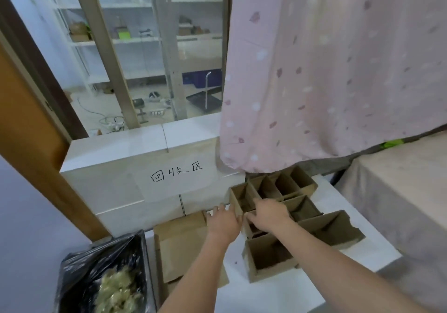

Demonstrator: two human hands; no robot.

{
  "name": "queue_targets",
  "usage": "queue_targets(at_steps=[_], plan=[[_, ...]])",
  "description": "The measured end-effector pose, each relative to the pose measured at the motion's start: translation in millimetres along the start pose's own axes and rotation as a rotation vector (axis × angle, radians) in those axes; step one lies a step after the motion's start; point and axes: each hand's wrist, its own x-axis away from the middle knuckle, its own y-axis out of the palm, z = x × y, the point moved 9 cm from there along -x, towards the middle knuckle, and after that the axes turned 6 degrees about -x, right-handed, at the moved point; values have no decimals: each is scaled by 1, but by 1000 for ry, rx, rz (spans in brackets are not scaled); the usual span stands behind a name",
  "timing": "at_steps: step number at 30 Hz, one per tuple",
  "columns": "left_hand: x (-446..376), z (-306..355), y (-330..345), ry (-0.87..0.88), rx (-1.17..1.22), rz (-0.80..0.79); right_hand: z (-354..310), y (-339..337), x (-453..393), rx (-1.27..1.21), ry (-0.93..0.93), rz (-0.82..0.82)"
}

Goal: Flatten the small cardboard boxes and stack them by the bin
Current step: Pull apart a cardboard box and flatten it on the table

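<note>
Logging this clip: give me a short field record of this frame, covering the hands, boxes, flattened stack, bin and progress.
left hand: fingers extended, over the far edge of the flattened cardboard, beside an open box
right hand: reaching into the open boxes; grip hidden
open boxes: several still upright, clustered on the floor
flattened cardboard: lies flat on the floor beside the bin
bin: black liner, pale scraps inside
paper sign: handwritten, on the tiled ledge
progress: partly done

The scene is viewed from one head-worn camera, directed forward and downward, close above the white floor [278, 295] by the tiled ledge [116, 153].
</note>
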Motion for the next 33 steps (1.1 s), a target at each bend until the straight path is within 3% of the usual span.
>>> queue_targets(at_steps=[13, 23, 33], plan=[[-49, 141, 5, -5, 39, 60, 178, -23, -10, -75, 16, 5], [-86, 280, 27, -73, 26, -48, 320, -28, -38, -41, -64, -22], [-101, 315, 24, -106, -43, -113, 365, -38, -60, -3, -98, -27]])
